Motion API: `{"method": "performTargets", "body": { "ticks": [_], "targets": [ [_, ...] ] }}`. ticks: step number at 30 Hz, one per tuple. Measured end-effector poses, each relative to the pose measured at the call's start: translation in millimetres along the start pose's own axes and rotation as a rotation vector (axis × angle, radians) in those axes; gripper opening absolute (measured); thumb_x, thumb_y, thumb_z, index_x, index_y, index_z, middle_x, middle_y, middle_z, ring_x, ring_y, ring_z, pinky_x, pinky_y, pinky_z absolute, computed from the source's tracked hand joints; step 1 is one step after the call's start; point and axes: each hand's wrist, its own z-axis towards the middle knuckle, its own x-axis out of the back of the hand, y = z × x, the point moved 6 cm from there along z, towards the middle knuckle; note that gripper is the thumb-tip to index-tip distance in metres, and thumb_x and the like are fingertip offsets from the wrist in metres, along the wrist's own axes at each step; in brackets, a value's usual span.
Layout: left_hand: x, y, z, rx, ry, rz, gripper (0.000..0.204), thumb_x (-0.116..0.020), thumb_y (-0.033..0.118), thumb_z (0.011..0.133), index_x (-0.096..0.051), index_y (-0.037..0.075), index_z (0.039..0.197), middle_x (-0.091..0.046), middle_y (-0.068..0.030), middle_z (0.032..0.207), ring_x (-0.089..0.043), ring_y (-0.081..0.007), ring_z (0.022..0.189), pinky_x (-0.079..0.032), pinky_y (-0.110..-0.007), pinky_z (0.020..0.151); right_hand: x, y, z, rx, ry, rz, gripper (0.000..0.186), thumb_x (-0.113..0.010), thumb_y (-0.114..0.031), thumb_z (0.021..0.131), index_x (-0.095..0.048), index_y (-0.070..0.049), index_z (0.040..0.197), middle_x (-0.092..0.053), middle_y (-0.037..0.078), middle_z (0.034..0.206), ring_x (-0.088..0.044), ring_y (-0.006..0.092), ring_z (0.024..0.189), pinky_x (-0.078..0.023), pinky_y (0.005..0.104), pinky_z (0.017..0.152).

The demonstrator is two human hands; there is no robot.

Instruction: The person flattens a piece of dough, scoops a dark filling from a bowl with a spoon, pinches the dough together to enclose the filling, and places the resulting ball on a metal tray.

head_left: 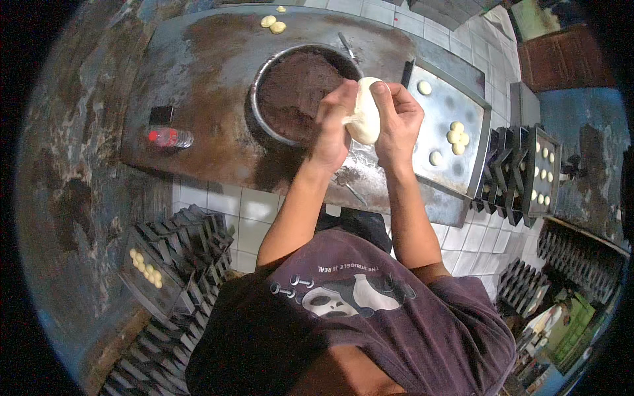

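Note:
My left hand [333, 119] and my right hand [399, 119] grip a pale, oblong lump of dough [363, 125] above the worktable. My left fingers pinch a stretched bit at its left side; my right thumb presses on its upper right. Behind my left hand is a large metal bowl [297, 86] filled with dark brown paste. A metal utensil [345, 45] lies beside the bowl's far side and another [353, 193] near the front edge, by white flour [363, 168]. To the right, a metal tray [442, 179] holds several round dough pieces [457, 132].
The worktable [185, 79] carries a plastic bottle [170, 138], a small dark object [161, 115] and several dough pieces [277, 28] at the back. Stacked trays stand to the right [508, 171], lower left [158, 277] and lower right [522, 284], some holding dough pieces. Tiled floor [224, 198] shows below.

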Motion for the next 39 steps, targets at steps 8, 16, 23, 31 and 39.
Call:
{"method": "performTargets", "body": {
  "ticks": [8,16,23,31,39],
  "targets": [
    [38.4,28.9,-19.6,0.073,0.165,-0.024,0.044,-0.047,0.058,0.106,-0.057,0.015,0.113,-0.070,-0.0034,0.093,-0.065,-0.0122,0.075,-0.051,-0.024,0.068,-31.7,-26.1,-11.2,-0.131,-0.303,-0.184,0.031,-0.069,-0.028,0.103,-0.075,0.002,0.101,-0.072,0.000,0.087,-0.060,0.0052,0.075,-0.047,0.0226,0.064],
    [96.3,-42.6,-57.3,0.004,-0.328,0.102,0.041,-0.066,0.015,0.098,-0.056,0.003,0.137,-0.066,-0.0112,0.126,-0.066,-0.0174,0.111,-0.057,-0.033,0.091,17.6,32.3,-32.3,-0.163,-0.204,-0.770,0.049,-0.056,-0.045,0.107,-0.078,-0.001,0.108,-0.067,0.013,0.078,-0.064,0.0187,0.072,-0.051,0.0329,0.069],
    [204.1,-62.5,-106.3,0.508,0.291,-0.140,0.029,-0.057,0.001,0.102,-0.058,0.007,0.131,-0.067,-0.0077,0.113,-0.052,-0.0068,0.074,-0.037,-0.021,0.055,172.0,303.5,-189.1,-0.274,-0.588,-1.553,0.035,-0.054,-0.008,0.098,-0.056,0.007,0.129,-0.070,0.028,0.112,-0.068,0.0486,0.104,-0.057,0.0536,0.089],
    [243.0,11.6,-141.7,0.388,0.441,0.210,0.017,-0.078,0.005,0.092,-0.067,0.005,0.105,-0.067,-0.0003,0.087,-0.053,-0.0051,0.065,-0.039,-0.023,0.053,28.0,201.2,-87.9,-0.046,-0.616,-1.033,0.050,-0.060,0.003,0.087,-0.057,-0.007,0.136,-0.065,0.027,0.122,-0.063,0.0476,0.110,-0.054,0.0522,0.092],
    [229.7,41.1,-129.6,0.276,0.466,0.236,0.018,-0.077,0.004,0.090,-0.068,0.004,0.106,-0.067,-0.0026,0.086,-0.060,-0.0105,0.070,-0.044,-0.026,0.055,-49.2,239.9,1.5,0.298,-0.658,-1.263,0.045,-0.053,-0.003,0.091,-0.062,-0.012,0.134,-0.061,0.026,0.127,-0.063,0.0427,0.115,-0.055,0.0480,0.098]
  ]
}}
